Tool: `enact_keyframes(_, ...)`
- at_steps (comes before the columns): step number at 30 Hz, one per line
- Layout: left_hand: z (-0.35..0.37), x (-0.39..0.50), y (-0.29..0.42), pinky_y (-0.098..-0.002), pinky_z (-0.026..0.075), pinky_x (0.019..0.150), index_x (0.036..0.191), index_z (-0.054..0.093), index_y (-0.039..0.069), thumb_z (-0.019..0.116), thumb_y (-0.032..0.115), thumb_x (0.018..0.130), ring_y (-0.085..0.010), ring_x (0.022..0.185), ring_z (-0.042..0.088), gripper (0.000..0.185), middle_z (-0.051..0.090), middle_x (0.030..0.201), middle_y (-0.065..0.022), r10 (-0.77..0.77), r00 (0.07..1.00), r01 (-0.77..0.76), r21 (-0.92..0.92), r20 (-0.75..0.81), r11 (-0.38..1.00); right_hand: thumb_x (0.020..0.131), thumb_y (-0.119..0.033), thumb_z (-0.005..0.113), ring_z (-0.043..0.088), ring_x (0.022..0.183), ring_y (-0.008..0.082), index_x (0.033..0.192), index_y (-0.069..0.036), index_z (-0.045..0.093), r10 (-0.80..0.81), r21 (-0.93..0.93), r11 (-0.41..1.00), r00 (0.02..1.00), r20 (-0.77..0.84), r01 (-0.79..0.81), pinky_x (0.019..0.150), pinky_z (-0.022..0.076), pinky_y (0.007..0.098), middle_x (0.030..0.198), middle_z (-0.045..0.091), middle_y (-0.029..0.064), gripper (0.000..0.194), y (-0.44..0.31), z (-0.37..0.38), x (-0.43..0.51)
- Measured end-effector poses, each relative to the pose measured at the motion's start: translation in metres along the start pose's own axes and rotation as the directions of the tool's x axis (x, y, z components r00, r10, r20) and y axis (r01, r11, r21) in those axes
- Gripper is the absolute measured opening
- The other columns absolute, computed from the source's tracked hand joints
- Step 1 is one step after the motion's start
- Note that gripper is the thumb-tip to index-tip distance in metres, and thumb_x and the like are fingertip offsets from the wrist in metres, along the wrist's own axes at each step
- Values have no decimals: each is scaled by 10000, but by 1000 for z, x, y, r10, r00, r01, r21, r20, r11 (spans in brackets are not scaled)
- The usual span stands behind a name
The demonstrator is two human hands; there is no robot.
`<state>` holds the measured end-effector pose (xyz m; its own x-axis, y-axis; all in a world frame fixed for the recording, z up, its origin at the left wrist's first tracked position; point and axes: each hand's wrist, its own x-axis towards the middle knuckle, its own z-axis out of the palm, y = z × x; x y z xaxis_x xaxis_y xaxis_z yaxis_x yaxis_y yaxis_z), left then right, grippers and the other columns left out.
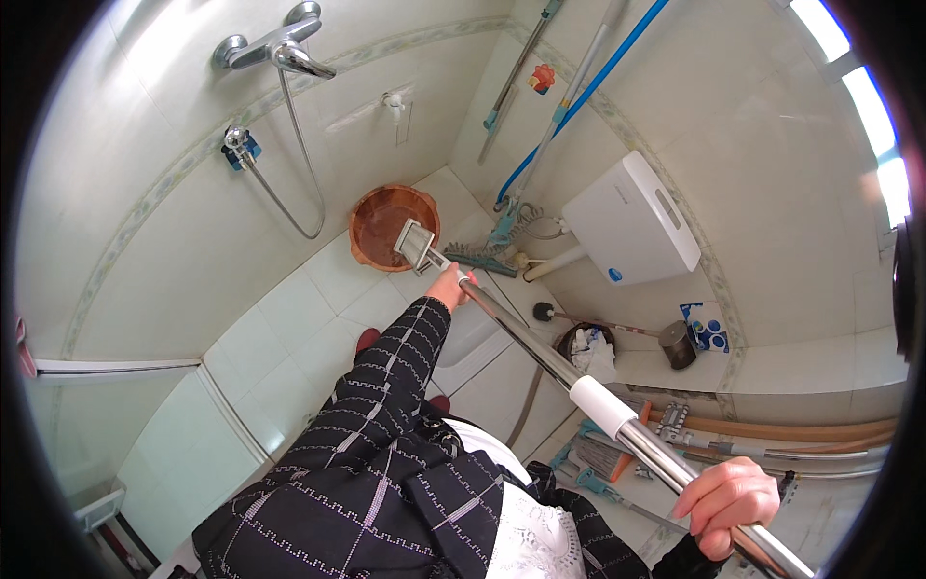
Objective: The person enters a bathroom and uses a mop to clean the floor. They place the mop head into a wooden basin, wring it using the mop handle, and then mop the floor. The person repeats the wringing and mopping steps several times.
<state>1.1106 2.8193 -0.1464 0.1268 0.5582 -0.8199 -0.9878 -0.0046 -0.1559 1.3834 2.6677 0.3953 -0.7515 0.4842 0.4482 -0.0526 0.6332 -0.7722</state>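
A steel mop pole point(524, 329) with a white sleeve partway along it slants across the view. My left hand point(450, 286) is closed around the pole's lower part, near the mop head. Higher up, towards the bottom right, my right hand point(731, 503) wraps the same pole. The white-framed mop head point(415, 242) is tilted over the near right side of a brown basin point(359, 253), overlapping its rim. Water appears to be in the basin. Whether the head touches the water, I cannot tell.
A squat toilet point(470, 336) lies below the pole, before my feet. Right of it are a white cistern point(629, 221), a waste bin point(589, 347) and a toilet brush point(544, 312). A broom point(481, 260) stands beside the basin. Several mops point(608, 452) lie at right. A shower hose point(304, 145) hangs left.
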Motion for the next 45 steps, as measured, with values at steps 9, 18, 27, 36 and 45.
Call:
enact_keyframes(9, 27, 5, 48, -386, 493, 563, 1012, 386, 58, 493, 277, 1010, -227, 710, 552, 244, 508, 842, -112, 207, 965, -224, 93, 161, 970, 875, -304, 706, 602, 541, 159, 710, -119, 532, -101, 51, 993, 982, -162, 111, 435, 381, 276, 597, 588, -5, 303, -36, -30, 3)
enact_keyframes(18, 40, -44, -16, -390, 508, 540, 1143, 357, 82, 497, 315, 1004, -232, 667, 538, 305, 499, 880, -129, 149, 989, -148, 167, 9, 975, 795, -78, 715, 637, 947, 242, 754, -30, 557, 249, 15, 968, 961, -124, -249, 843, 512, 385, 997, 686, 131, 170, 193, 77, -8)
enact_keyframes(27, 1, -50, -19, -355, 509, 561, 1165, 356, 33, 500, 283, 1002, -231, 718, 535, 331, 479, 972, -143, 95, 995, -92, 141, -14, 986, 844, -45, 694, 637, 959, 248, 816, -1, 587, 414, 244, 889, 908, -70, -387, 833, 498, 360, 928, 678, 132, 118, 247, 120, 4)
enact_keyframes(36, -5, -20, 28, -419, 510, 614, 1229, 336, 81, 471, 229, 1020, -243, 774, 508, 290, 384, 1100, -125, 145, 987, -147, 27, 72, 989, 782, -22, 669, 668, 808, 279, 734, -4, 567, 218, 109, 972, 973, -81, -209, 733, 544, 380, 765, 648, 112, 114, 129, 40, 10)
enact_keyframes(45, 34, -9, 38, -379, 551, 581, 1083, 379, 54, 478, 298, 1019, -230, 590, 521, 271, 485, 773, -91, 231, 973, -233, 134, 32, 963, 855, -158, 691, 673, 632, 220, 673, -66, 553, 46, 69, 997, 963, -264, -28, 550, 534, 302, 629, 626, 45, 246, 90, 12, -16)
